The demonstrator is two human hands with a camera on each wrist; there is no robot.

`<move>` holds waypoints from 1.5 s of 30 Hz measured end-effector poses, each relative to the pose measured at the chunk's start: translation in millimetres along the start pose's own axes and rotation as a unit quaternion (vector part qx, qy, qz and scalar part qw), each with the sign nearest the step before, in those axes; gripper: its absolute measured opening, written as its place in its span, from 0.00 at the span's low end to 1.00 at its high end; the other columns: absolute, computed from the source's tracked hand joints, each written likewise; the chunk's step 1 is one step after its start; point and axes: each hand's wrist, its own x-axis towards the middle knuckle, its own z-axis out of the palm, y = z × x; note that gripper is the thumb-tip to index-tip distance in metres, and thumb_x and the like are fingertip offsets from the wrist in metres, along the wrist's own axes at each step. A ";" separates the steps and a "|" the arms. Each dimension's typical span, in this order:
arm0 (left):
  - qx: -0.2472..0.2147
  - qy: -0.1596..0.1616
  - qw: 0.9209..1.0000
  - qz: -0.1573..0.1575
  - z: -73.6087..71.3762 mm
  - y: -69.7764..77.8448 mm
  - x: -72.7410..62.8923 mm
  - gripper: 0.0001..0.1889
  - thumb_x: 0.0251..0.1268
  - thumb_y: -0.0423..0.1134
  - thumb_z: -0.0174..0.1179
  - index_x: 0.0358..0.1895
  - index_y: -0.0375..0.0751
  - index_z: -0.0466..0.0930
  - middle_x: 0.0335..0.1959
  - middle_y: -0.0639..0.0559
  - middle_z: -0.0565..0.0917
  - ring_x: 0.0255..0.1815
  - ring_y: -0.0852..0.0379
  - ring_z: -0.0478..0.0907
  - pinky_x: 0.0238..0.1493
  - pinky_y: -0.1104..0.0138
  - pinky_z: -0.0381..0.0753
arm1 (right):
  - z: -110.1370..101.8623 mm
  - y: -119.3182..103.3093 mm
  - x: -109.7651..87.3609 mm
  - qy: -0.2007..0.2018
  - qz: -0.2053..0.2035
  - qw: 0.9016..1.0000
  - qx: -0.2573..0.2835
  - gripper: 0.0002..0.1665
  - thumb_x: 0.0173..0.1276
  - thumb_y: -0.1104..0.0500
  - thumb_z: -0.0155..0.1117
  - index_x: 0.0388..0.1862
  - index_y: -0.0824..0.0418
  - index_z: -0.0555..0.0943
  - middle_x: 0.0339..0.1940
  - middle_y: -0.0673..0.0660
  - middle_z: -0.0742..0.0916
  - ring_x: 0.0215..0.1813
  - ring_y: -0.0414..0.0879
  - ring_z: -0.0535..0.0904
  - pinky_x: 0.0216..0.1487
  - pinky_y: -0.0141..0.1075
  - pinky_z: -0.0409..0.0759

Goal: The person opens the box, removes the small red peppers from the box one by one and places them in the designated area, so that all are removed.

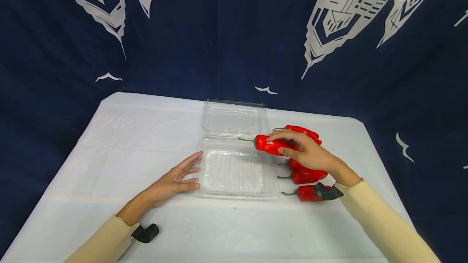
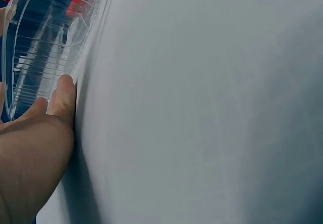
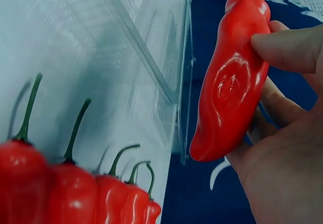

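My right hand [image 1: 310,153] grips a red pepper [image 1: 272,145] by its body, thumb on one side and fingers round the other. In the head view the pepper's green stem points left, over the right edge of a clear plastic clamshell box [image 1: 234,169]. The right wrist view shows the whole length of the held red pepper [image 3: 232,82], lifted above the table. My left hand [image 1: 170,184] is at the box's left side, fingers spread and nearly straight, fingertips right at the rim. The left wrist view has the thumb against the clear box wall [image 2: 45,52].
Several more red peppers [image 1: 305,176] lie in a column right of the box, stems to the left, partly covered by my right hand and wrist. The box's lid [image 1: 235,119] lies folded back behind the base. A white cloth covers the table [image 1: 120,153]; a dark blue curtain [image 1: 190,44] hangs behind.
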 end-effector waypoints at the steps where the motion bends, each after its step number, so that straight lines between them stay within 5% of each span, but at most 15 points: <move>1: 0.000 0.000 1.000 0.001 -0.1 0.1 -0.2 0.50 0.63 0.36 0.68 0.82 0.62 0.45 0.83 0.50 0.43 0.80 0.40 0.49 0.77 0.45 0.59 | -1.6 1.0 -2.3 0.003 0.001 1.000 0.000 0.26 0.69 0.66 0.66 0.63 0.48 0.79 0.65 0.51 0.80 0.67 0.50 0.72 0.57 0.34 0.82; 11: 0.002 -0.004 1.000 0.002 1.9 0.6 -0.7 0.48 0.65 0.36 0.67 0.81 0.66 0.47 0.83 0.50 0.44 0.80 0.40 0.49 0.78 0.44 0.58 | -11.7 18.3 -38.6 0.031 -0.006 0.999 0.007 0.31 0.65 0.74 0.66 0.66 0.55 0.77 0.63 0.53 0.81 0.64 0.35 0.72 0.61 0.23 0.76; 28: 0.006 0.001 1.000 -0.005 0.3 0.3 -0.7 0.49 0.64 0.36 0.68 0.81 0.63 0.45 0.83 0.50 0.44 0.80 0.39 0.49 0.77 0.43 0.58 | -7.2 41.8 -123.7 0.040 0.034 0.998 -0.026 0.29 0.65 0.75 0.63 0.63 0.54 0.78 0.63 0.49 0.80 0.68 0.26 0.66 0.63 0.16 0.68; 34: 0.004 0.002 1.000 -0.006 0.3 -0.1 -0.8 0.50 0.64 0.36 0.68 0.82 0.62 0.44 0.83 0.51 0.44 0.80 0.40 0.49 0.77 0.43 0.58 | 1.4 50.2 -145.0 0.030 0.075 0.996 -0.039 0.30 0.65 0.73 0.65 0.63 0.51 0.78 0.60 0.47 0.82 0.63 0.23 0.68 0.56 0.20 0.75; 45: 0.001 0.002 1.000 -0.005 -0.1 -0.2 0.6 0.49 0.64 0.36 0.68 0.81 0.64 0.45 0.83 0.52 0.43 0.80 0.40 0.48 0.78 0.43 0.56 | 19.9 45.9 -164.4 0.027 0.082 0.995 -0.042 0.35 0.58 0.75 0.69 0.61 0.47 0.79 0.61 0.49 0.81 0.60 0.24 0.70 0.47 0.26 0.80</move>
